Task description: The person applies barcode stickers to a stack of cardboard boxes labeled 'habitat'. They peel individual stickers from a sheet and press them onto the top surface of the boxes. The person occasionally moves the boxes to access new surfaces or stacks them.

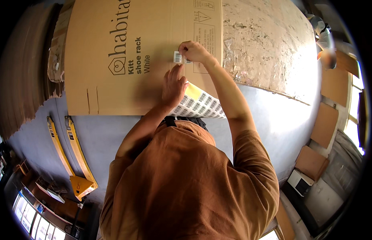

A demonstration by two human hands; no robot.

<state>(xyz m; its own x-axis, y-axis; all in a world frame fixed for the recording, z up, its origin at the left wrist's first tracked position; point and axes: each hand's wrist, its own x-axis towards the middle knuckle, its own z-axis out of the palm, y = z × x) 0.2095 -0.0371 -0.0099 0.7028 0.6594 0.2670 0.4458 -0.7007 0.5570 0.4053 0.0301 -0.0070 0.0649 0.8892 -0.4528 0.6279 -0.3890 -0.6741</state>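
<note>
Barcode label sheet (200, 106) lies over the near edge of the printed cardboard carton (106, 98), just beside the left hand (174, 86) on its right and bodyward side, with the right forearm passing close to its other side. A yellow patch (193, 91) shows on it near the left thumb. The left hand is half open, fingers loosely bent and apart, thumb tip at the sheet's upper corner; whether it grips or merely steadies the sheet cannot be told. The right hand (189, 51) is drawn into a pinch, its fingertips down at the upper corner of a white barcode label (177, 57) on the carton; whether they have caught that corner is hidden. A second barcode label (188, 61) shows partly from under the right hand. Off the right forearm's outer side is a scuffed brown board (262, 52).

The sheet looks light, thin and floppy, easily curled or creased, so a flat hold near a corner should suit it. Each label is probably tacky underneath and apt to cling or wrinkle, best taken by its very edge between thumb and forefinger
</note>
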